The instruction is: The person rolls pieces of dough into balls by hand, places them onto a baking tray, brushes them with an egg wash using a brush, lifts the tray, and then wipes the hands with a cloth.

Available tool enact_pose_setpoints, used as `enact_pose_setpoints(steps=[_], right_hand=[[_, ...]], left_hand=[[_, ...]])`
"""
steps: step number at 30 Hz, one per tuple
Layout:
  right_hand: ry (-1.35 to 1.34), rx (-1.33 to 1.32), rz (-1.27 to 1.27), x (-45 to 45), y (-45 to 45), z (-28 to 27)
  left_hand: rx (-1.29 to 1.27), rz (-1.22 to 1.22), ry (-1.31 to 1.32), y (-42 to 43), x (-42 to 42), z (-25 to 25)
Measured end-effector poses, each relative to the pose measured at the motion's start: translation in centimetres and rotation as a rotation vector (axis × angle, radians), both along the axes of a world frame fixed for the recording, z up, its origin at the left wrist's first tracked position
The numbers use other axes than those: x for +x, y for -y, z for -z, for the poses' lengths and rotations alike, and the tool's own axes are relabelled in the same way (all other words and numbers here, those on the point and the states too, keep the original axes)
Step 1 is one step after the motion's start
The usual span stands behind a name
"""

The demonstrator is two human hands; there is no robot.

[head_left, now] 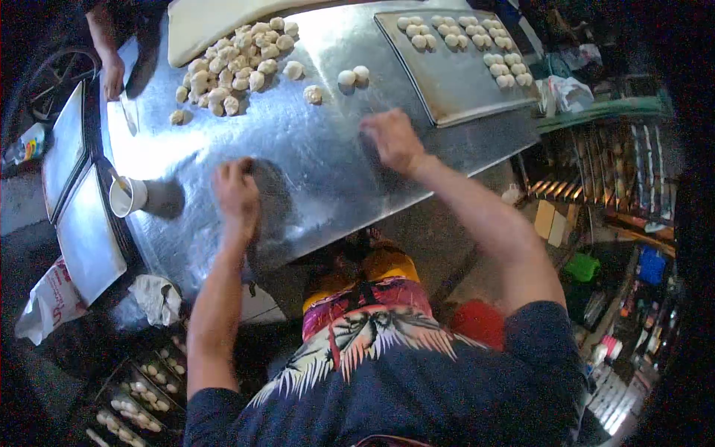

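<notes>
My left hand (237, 192) is on the metal table (313, 149) with its fingers curled downward. My right hand (393, 140) bends its fingers over the tabletop further right, a little blurred. Whatever lies under either palm is hidden. Just beyond the right hand sit two smooth dough balls (347, 77), touching each other. Two rough dough pieces, one here (313, 94), lie apart from a large heap of dough pieces (231, 67) at the far left. On a baking tray (454, 82) at the far right, smooth dough balls stand in several clusters.
A slab of dough (201, 26) lies along the far edge. Another person's hand (113, 77) is at the left corner by a flat blade (130, 115). A white cup (128, 197) with a utensil stands at the left edge, beside metal trays (89, 231).
</notes>
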State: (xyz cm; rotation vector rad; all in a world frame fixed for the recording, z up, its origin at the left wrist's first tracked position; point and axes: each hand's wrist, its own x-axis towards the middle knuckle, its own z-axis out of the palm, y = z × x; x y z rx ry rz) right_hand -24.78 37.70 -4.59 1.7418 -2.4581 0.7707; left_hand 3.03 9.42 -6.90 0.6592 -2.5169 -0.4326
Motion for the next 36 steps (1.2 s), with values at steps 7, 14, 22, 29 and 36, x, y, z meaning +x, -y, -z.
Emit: enact_pose_setpoints(steps=[7, 14, 22, 29, 36], right_hand=[[-0.107, -0.021, -0.076, -6.6, 6.0, -0.2], [-0.014, -0.112, 0.17, -2.3, -1.3, -2.6], [0.652, -0.264, 0.153, -6.7, 1.7, -2.2], [0.63, -0.288, 0.131, -7.9, 4.5, -2.2], [0.268, -0.285, 0.294, -5.8, 5.1, -3.5]], left_hand=[[0.093, 0.033, -0.014, 2.1, -5.3, -1.8], [-0.113, -0.356, 0.042, -1.7, 1.1, -0.7], [0.402, -0.127, -0.213, -13.3, -16.2, -4.6], [0.259, -0.028, -0.279, -13.3, -24.2, -2.0], [0.288, 0.029, -0.11, -11.2, -21.6, -6.5]])
